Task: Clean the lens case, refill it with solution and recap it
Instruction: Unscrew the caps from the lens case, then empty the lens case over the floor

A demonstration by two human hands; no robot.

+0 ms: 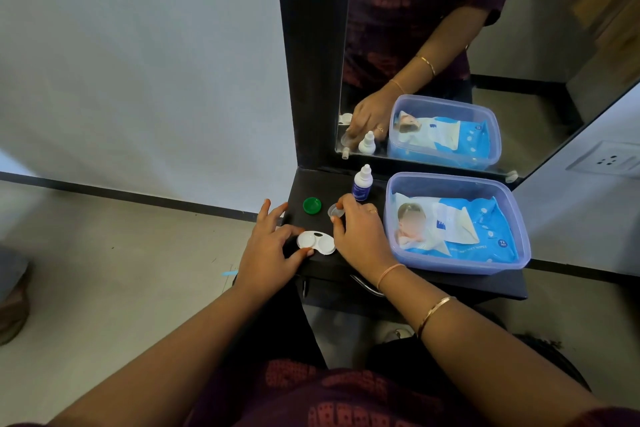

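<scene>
Both caps are off: the green cap (311, 205) lies on the dark bench (322, 184); my right hand (360, 236) pinches the clear cap (335, 211) in its fingers; my left hand (268, 246) grips the open lens case (316, 243) near the front edge; wiping, refilling and recapping remain, I judge; solution bottle (362, 184) and wipes tub (457, 263) stand before the mirror (450, 28).

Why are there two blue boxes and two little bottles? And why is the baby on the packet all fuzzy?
Head view: the mirror reflects the plastic box and the solution bottle, so each shows twice; the face on the wipes pack is blurred, while the print around it stays sharper.
</scene>
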